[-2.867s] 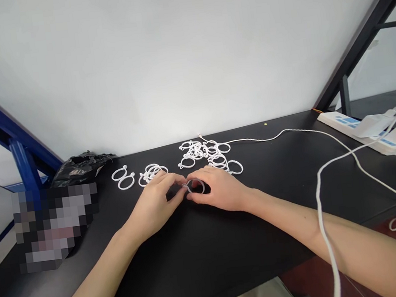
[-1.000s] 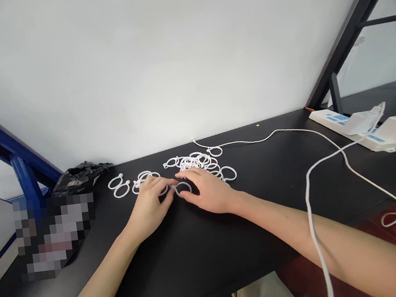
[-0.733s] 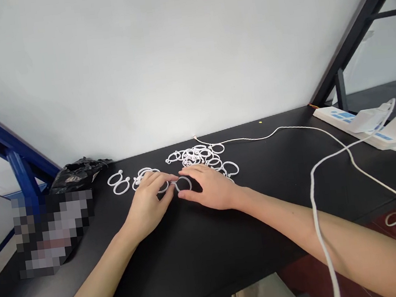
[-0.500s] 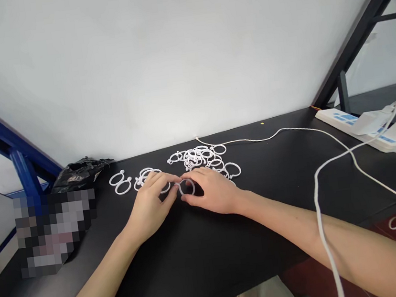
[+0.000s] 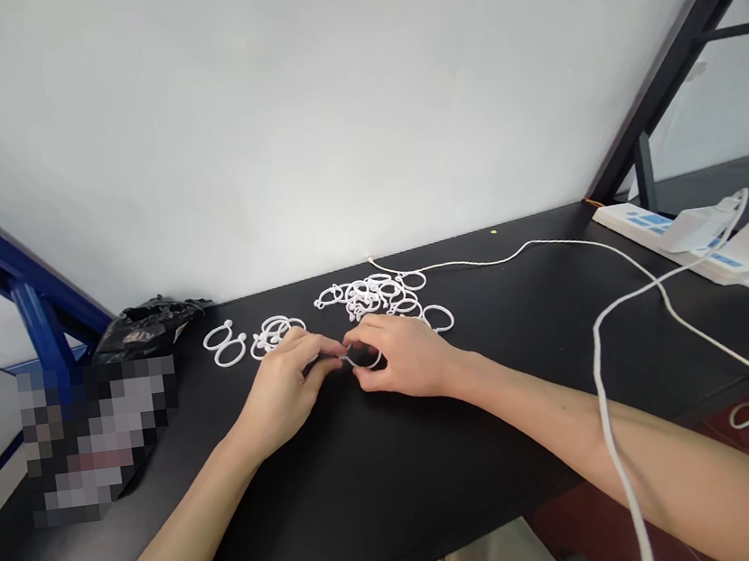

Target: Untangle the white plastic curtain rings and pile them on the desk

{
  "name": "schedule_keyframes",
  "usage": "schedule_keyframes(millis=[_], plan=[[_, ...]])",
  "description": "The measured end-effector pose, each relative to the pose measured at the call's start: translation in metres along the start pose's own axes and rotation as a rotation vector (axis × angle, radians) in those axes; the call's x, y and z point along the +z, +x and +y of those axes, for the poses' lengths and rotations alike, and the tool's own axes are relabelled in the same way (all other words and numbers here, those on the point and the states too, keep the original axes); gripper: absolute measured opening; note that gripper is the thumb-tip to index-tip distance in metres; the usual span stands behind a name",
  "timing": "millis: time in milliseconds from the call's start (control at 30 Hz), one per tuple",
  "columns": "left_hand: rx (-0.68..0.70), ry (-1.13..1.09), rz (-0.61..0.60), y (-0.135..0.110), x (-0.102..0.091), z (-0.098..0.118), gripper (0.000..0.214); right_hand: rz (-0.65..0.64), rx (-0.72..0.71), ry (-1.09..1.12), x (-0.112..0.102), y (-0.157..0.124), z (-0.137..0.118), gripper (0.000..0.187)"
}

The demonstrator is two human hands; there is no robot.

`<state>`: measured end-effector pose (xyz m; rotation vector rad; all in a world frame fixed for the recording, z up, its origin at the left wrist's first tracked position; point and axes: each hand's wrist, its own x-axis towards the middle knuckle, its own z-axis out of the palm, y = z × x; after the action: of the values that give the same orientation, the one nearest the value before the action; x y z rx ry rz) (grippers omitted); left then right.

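Observation:
My left hand (image 5: 289, 391) and my right hand (image 5: 403, 357) meet over the black table (image 5: 385, 479), fingertips pinched on one white plastic ring (image 5: 361, 359) between them. Just behind my right hand lies a loose pile of several white rings (image 5: 383, 298). A smaller group of white rings (image 5: 252, 339) lies behind my left hand, two of them set apart at its left end.
A crumpled black plastic bag (image 5: 147, 322) sits at the back left by a blue frame post (image 5: 39, 326). A white cable (image 5: 602, 353) runs across the table and over my right forearm. White power strips with adapters (image 5: 704, 244) lie at the far right.
My hands stay together on the ring; the right hand's fingers have curled tighter round it, so less of the ring shows. The view has shifted slightly.

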<state>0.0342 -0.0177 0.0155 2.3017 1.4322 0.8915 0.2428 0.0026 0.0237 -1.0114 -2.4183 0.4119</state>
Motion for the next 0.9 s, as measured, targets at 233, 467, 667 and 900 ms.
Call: schedule_keyframes(millis=[233, 467, 667, 900], plan=[[0.019, -0.008, 0.005, 0.000, -0.002, -0.001, 0.017, -0.016, -0.057, 0.037, 0.005, 0.002, 0.000, 0.014], [0.072, -0.012, -0.030, -0.001, -0.002, 0.001, 0.013, -0.026, -0.041, 0.048, 0.004, 0.000, 0.004, 0.026], [0.057, 0.154, 0.081, 0.004, -0.002, -0.012, 0.011, 0.063, -0.040, -0.035, 0.005, 0.003, 0.007, 0.045], [-0.091, 0.512, 0.227, 0.007, -0.015, -0.034, 0.016, 0.039, 0.100, -0.320, 0.007, 0.006, 0.022, 0.036]])
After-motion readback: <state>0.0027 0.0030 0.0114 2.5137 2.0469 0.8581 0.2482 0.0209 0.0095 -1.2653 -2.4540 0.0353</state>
